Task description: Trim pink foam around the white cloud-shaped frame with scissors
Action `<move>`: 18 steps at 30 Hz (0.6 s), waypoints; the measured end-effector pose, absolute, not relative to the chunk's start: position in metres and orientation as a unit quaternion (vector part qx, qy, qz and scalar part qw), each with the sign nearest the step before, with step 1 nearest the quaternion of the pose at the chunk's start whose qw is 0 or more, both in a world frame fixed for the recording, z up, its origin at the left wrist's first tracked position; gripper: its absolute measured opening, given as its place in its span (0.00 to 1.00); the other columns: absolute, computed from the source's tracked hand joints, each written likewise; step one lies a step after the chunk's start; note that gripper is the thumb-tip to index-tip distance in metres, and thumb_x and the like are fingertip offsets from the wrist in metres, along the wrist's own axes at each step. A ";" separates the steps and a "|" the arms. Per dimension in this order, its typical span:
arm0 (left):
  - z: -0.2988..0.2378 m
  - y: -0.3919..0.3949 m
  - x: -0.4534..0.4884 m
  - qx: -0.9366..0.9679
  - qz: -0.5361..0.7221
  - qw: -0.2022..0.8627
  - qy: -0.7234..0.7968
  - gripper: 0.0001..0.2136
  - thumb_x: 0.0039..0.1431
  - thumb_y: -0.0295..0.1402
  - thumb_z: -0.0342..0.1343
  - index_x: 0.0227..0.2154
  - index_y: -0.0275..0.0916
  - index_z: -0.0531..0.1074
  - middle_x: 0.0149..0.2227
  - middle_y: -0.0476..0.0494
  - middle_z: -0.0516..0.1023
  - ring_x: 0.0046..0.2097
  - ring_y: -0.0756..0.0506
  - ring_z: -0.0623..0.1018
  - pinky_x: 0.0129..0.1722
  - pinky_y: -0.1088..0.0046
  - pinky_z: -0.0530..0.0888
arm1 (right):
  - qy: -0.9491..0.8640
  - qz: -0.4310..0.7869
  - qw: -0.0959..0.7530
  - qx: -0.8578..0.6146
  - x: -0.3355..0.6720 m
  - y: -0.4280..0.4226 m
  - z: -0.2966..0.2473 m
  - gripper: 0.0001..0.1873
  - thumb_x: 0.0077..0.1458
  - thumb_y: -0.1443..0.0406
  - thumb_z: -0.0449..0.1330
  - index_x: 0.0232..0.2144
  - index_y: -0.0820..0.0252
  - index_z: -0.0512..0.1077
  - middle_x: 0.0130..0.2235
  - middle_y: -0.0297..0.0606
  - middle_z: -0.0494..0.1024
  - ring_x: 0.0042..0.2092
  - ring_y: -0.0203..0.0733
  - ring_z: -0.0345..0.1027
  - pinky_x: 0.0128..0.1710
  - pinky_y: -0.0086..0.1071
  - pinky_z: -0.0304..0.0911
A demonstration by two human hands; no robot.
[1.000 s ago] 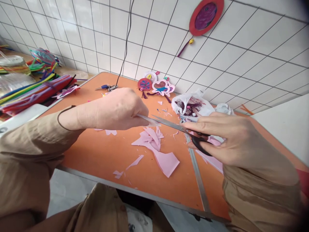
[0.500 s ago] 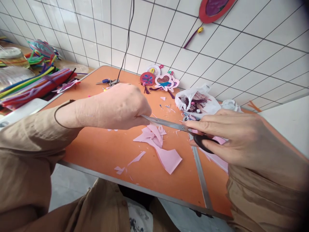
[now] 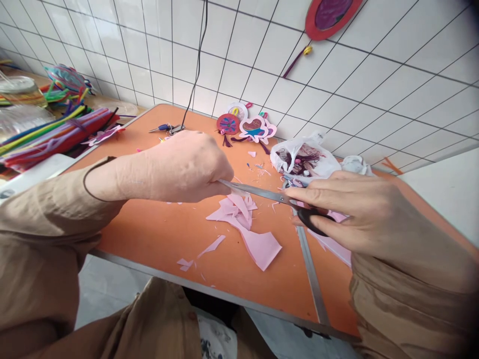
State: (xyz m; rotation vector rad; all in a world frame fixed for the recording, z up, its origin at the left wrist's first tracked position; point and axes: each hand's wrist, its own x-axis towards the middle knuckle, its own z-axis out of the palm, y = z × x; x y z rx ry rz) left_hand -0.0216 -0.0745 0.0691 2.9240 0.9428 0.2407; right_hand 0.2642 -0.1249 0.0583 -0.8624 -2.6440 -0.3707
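Note:
My right hand (image 3: 355, 212) grips a pair of scissors (image 3: 260, 192) by the black handles. The metal blades point left and look nearly closed. At their tips is my left hand (image 3: 183, 167), closed in a fist with its back toward me, so whatever its fingers pinch is hidden. Under the blades, pink paper offcuts (image 3: 264, 247) lie in a loose pile. Smaller pink scraps (image 3: 213, 245) are scattered nearer the front edge. More pink paper (image 3: 333, 247) shows partly beneath my right hand.
An orange folding table (image 3: 149, 249) has a metal seam right of centre. Toward the wall are a white plastic bag (image 3: 325, 162) of dark threads, decorated paper ornaments (image 3: 256, 128) and a blue-handled tool (image 3: 160, 128). Colourful pipe cleaners (image 3: 56, 137) lie at left. A black cord (image 3: 198, 65) hangs down.
Both hands and the scissors keep almost the same position. The whole view has shifted very slightly.

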 end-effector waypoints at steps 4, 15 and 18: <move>0.067 -0.072 -0.024 0.953 0.102 0.035 0.284 0.13 0.63 0.33 0.58 0.23 0.38 0.75 0.19 0.52 0.65 0.22 0.52 0.59 0.29 0.71 0.56 | -0.927 -0.152 0.168 -0.300 0.264 -0.125 0.058 0.14 0.60 0.74 0.55 0.42 0.53 0.75 0.26 0.29 0.78 0.22 0.35 0.60 0.25 0.35 0.58; 0.066 -0.072 -0.026 0.953 0.103 0.026 0.284 0.13 0.64 0.34 0.57 0.24 0.38 0.77 0.20 0.52 0.68 0.22 0.52 0.61 0.27 0.70 0.55 | -0.930 -0.133 0.180 -0.291 0.270 -0.123 0.054 0.15 0.60 0.75 0.56 0.43 0.56 0.77 0.29 0.32 0.82 0.24 0.36 0.67 0.26 0.36 0.60; 0.066 -0.072 -0.026 0.953 0.106 0.023 0.283 0.14 0.65 0.35 0.56 0.24 0.38 0.77 0.20 0.51 0.68 0.22 0.52 0.61 0.27 0.70 0.55 | -0.928 -0.131 0.178 -0.300 0.268 -0.124 0.055 0.14 0.60 0.74 0.56 0.42 0.56 0.78 0.27 0.32 0.81 0.24 0.36 0.66 0.26 0.36 0.59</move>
